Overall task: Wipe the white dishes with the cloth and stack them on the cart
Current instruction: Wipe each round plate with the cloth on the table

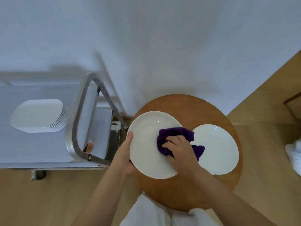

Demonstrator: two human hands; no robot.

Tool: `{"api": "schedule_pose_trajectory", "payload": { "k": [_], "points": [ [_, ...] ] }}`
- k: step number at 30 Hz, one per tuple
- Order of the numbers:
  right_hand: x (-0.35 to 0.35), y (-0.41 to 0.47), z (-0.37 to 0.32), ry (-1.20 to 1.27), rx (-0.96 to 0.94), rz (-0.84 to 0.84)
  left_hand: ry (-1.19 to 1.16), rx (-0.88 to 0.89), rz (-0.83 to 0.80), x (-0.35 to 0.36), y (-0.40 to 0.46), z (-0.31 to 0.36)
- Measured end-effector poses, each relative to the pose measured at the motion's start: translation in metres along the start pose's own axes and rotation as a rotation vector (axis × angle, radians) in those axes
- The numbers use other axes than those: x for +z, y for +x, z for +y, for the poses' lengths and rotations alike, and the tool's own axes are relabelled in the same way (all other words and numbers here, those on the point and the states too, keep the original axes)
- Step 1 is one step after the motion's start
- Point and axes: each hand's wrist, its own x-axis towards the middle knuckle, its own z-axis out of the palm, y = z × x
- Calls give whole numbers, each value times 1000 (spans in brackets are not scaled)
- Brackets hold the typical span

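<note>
My left hand (126,152) grips the left rim of a round white plate (146,137), held above the round wooden table (187,105). A bunched purple cloth (175,133) lies on the plate's right side, and my right hand (180,149) clutches it and presses it onto the plate. A second round white plate (216,149) lies flat on the table to the right, its left edge partly covered by the cloth and my hand. On the cart (40,147) at the left stands a stack of several white rounded-square dishes (38,115).
The cart's metal handle frame (81,121) rises between the stack and the table. A white wall is behind. The wooden floor (48,193) lies below, with a white object (294,152) at the right edge. White clothing (154,212) shows at the bottom.
</note>
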Motion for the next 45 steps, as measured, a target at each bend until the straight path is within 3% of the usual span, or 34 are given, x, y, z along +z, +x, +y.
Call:
{"api": "schedule_pose_trajectory", "payload": {
  "k": [2,7,14,23,27,30,32,34,36,38,41,43,45],
  "points": [
    [1,-1,12,57,94,79,-20,15,57,-14,11,-8],
    [-2,-4,46,411,666,287,-56,40,336,-38,50,-21],
    [0,-3,78,457,861,344,18,-39,591,-50,104,-41],
    [12,-8,86,398,831,319,47,-140,693,-64,139,-69],
    [14,-12,89,350,782,321,350,-259,927,-81,148,-78],
    [12,-15,89,334,712,296,519,-286,985,-87,154,-83],
    [9,-15,92,352,723,284,499,-268,994,-85,158,-84],
    [5,-14,96,387,776,290,318,-222,1024,-73,160,-85],
    [-2,-14,101,442,849,315,177,-244,1023,-44,156,-86],
    [-10,-14,106,494,896,355,181,-427,931,-4,145,-95],
    [-27,-16,115,545,927,426,317,-746,554,47,131,-118],
    [-38,-20,122,584,951,477,730,-675,403,68,133,-134],
    [-48,-24,129,614,972,511,1318,-391,340,80,140,-146]
  ]
}}
